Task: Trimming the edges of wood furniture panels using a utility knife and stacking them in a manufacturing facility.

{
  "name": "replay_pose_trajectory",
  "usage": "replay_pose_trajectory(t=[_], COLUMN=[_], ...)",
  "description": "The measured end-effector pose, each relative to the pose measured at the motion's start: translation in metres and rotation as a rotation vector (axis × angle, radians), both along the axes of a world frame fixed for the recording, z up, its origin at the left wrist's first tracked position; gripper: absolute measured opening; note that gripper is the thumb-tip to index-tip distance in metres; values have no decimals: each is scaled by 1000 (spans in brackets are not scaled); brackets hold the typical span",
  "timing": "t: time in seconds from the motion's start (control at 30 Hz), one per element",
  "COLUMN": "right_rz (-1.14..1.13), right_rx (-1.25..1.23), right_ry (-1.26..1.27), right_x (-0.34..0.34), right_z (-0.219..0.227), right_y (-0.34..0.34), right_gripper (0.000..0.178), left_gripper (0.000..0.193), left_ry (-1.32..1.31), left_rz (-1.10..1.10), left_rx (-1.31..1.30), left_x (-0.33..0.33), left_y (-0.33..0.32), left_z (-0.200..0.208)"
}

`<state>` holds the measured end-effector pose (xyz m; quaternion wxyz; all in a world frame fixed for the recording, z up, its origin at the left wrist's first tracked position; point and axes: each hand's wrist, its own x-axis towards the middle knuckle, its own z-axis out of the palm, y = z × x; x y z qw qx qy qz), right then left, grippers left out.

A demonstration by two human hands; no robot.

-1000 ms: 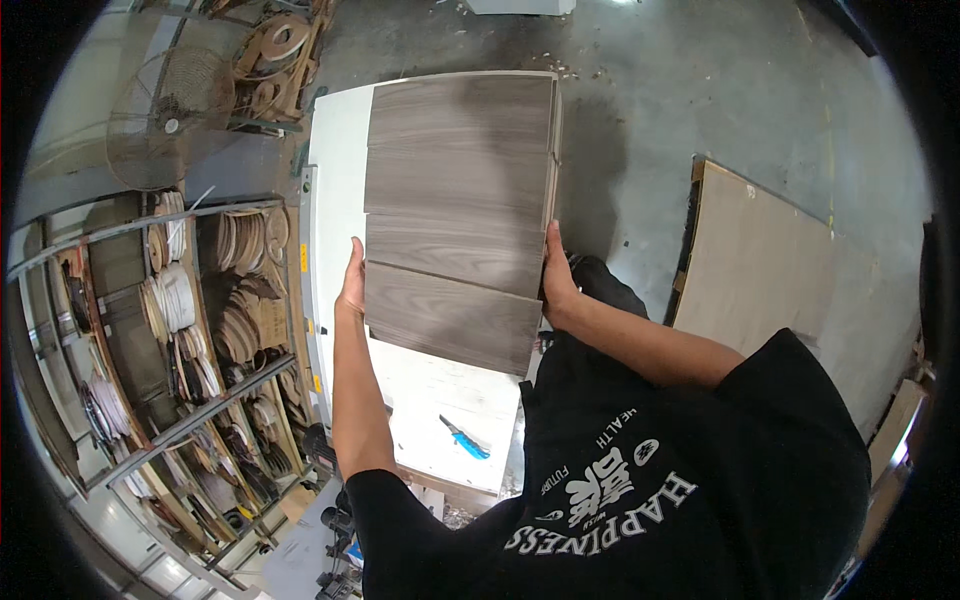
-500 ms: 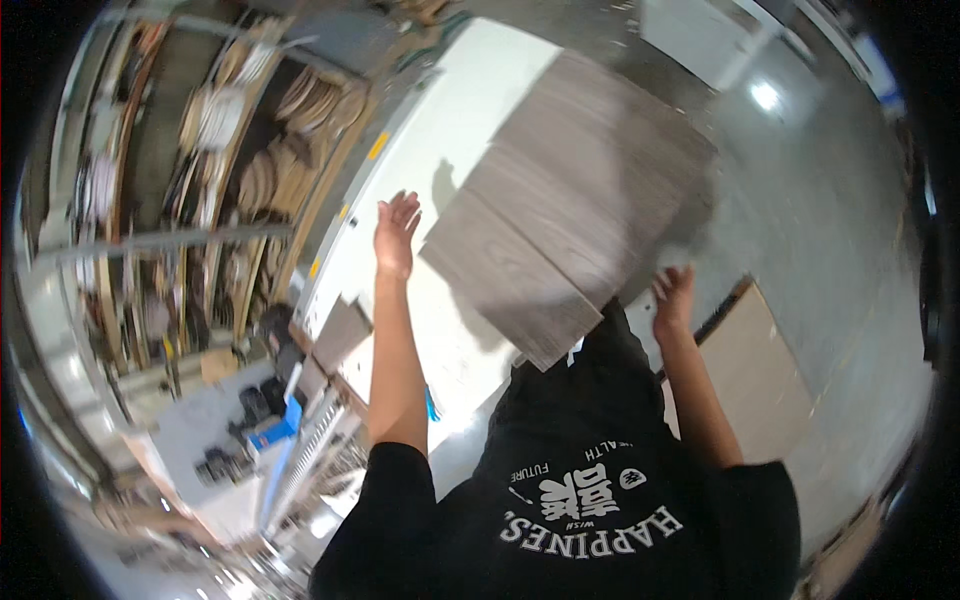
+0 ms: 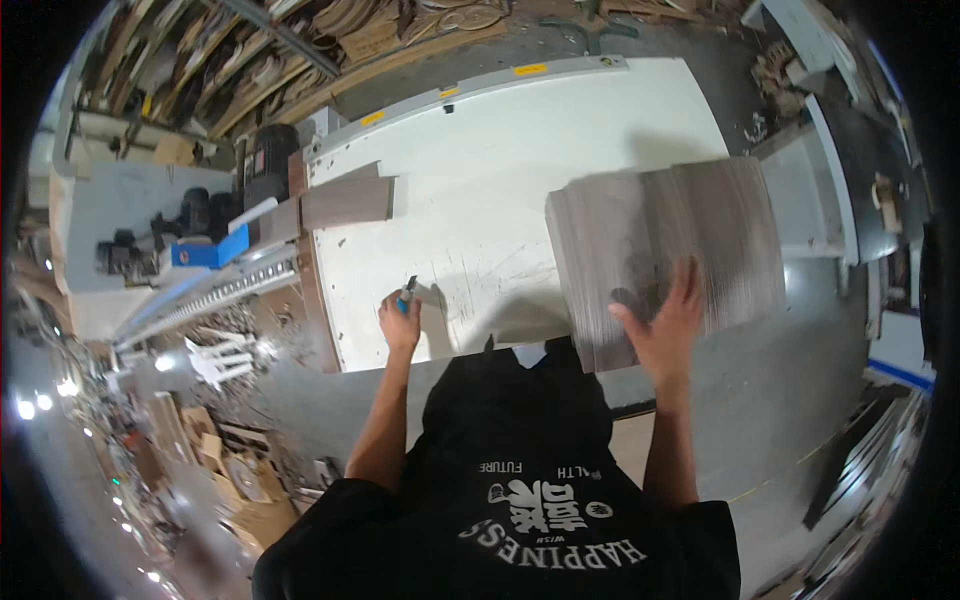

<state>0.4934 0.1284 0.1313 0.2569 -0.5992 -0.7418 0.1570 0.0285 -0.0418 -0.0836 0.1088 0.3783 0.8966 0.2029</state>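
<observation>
A utility knife (image 3: 408, 292) with a blue handle and a dark blade tip is gripped in my left hand (image 3: 399, 322), just above the near edge of the white table (image 3: 480, 200). My right hand (image 3: 668, 322) has its fingers spread over the grey-brown wood-grain sheets (image 3: 610, 220), which lie side by side or overlapping on the table's right end. Whether the palm presses on them or hovers cannot be made out. The sheets' near corner reaches past the table edge, close to my body.
Narrow wood-grain offcuts (image 3: 345, 202) lie at the table's left end, beside a dark motor (image 3: 272, 160) and a blue bracket (image 3: 215, 250). A metal rail (image 3: 455, 95) runs along the far edge. Wood scraps (image 3: 225, 360) litter the floor at left; racks of wooden pieces stand behind.
My left hand was raised with bare, spread fingers; now it holds the utility knife. My right hand has come from beside the sheets to over them. The view has turned.
</observation>
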Motion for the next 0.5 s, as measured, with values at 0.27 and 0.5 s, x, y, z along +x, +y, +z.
replay_pose_trajectory(t=[0.27,0.5], right_rz=[83,374], right_rx=[45,-64], right_ry=[-318,-38], right_x=[-80,-170], right_z=[-9,3], right_y=[-12,-52], right_gripper=[101,61], left_gripper=[80,82], left_ry=[82,24], left_rz=[-4,-134], left_rx=[72,52], left_x=[-17,-34], left_y=[-34,-72], left_z=[-3,-21])
